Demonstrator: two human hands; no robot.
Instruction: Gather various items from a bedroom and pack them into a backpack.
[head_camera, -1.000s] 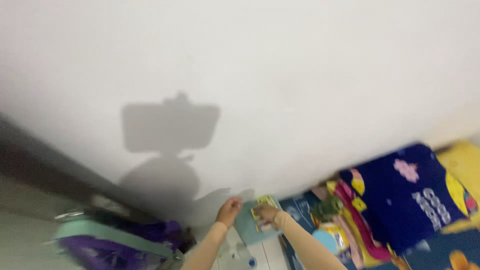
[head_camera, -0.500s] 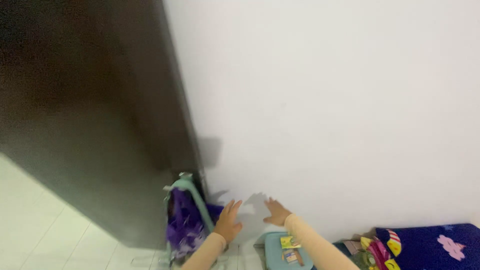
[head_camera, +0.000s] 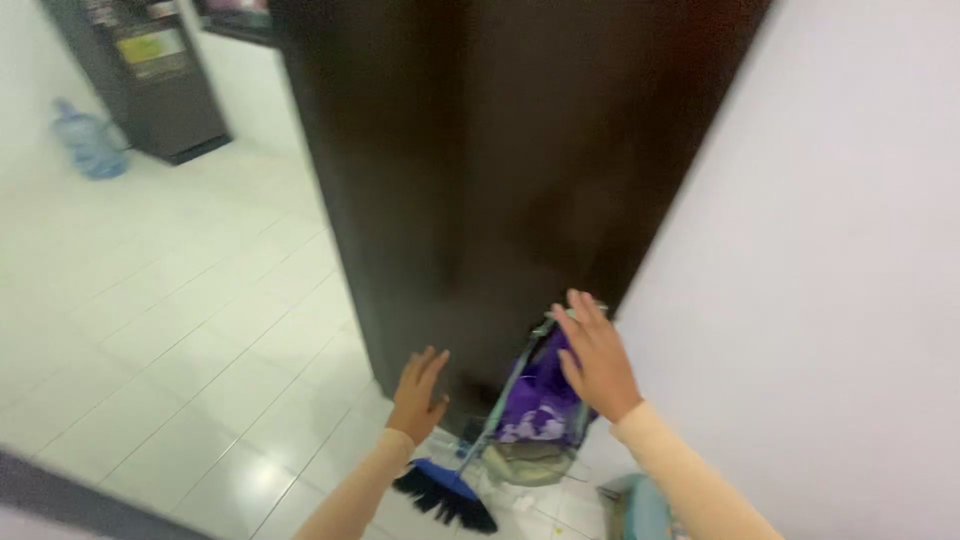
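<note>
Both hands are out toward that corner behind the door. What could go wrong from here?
The right hand is over the purple bag wedged between the dark door and the wall; if the door swings, fingers may get pinched. The broom lies below the left hand and might trip a step. The view is blurred, so reaches may misjudge.

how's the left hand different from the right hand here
The left hand sits lower and nearer the white tiled floor, in front of the dark door; the right hand is higher and overlaps the purple bag. The right hand also looks larger in the head view. Both are open, fingers spread, holding nothing, with peach sleeves.
</note>
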